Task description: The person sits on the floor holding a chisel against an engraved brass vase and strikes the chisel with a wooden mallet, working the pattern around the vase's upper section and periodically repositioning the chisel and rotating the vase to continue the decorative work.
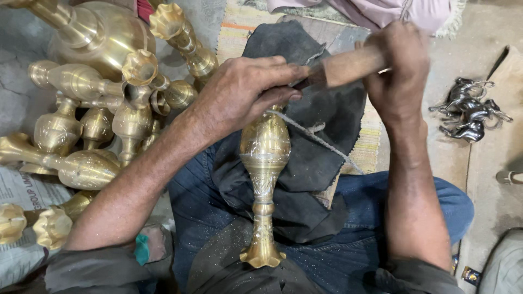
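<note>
Brass, slender and engraved, the tall golden vase is laid along the lap on a dark grey cloth, its flared foot toward the body. Its upper end is pinned under the left hand, whose fingers are clenched over the metal tip of a wooden-handled tool. The handle is gripped tightly by the right hand. More polished brass vases are heaped on the floor beside the left arm. A slip seems possible: the vase is round and smooth, so it could roll, and the tip might then scratch the engraving or catch a finger
</note>
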The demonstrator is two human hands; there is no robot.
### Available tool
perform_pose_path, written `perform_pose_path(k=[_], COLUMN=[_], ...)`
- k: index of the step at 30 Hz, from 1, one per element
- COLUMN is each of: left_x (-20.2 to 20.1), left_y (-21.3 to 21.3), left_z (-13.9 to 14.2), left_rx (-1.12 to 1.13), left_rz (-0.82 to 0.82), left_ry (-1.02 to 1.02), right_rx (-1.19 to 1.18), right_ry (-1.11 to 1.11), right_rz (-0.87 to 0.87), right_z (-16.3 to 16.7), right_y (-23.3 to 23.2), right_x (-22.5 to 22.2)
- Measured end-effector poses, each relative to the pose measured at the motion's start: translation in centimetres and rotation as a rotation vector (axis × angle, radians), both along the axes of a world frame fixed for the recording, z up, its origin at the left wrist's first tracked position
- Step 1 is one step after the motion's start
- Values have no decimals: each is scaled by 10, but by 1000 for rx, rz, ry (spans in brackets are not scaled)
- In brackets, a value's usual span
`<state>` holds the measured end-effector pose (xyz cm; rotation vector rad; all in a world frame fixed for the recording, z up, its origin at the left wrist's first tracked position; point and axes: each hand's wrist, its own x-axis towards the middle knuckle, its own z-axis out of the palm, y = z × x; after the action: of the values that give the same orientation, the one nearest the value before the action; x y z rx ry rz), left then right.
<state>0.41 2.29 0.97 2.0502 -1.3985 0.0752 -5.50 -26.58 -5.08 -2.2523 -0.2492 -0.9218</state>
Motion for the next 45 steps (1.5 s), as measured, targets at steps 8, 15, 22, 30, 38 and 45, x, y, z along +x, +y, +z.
perform_pose_path(k=[8,15,22,30,38,45], left_x=[3,3,5,6,8,9], left_y=[2,5,9,9,11,12], left_z=[-6,-11,-13,-17,-17,-18], left_rx=[-51,-119,-123,-158,-137,-188], left_rz=[2,-7,-31,-36,-46,-63], left_ry=[7,-35,-20,3,31,99], right_rx=[-147,-434,-365,-217,252,31], right_ry=[60,1,-161,43,240,174], right_rz=[-99,-139,-54,-63,-5,-19], right_z=[-1,1,0,9,31,38], right_y=[0,-1,-7,3,19,20], right_x=[1,-5,-3,-3,-13,-12])
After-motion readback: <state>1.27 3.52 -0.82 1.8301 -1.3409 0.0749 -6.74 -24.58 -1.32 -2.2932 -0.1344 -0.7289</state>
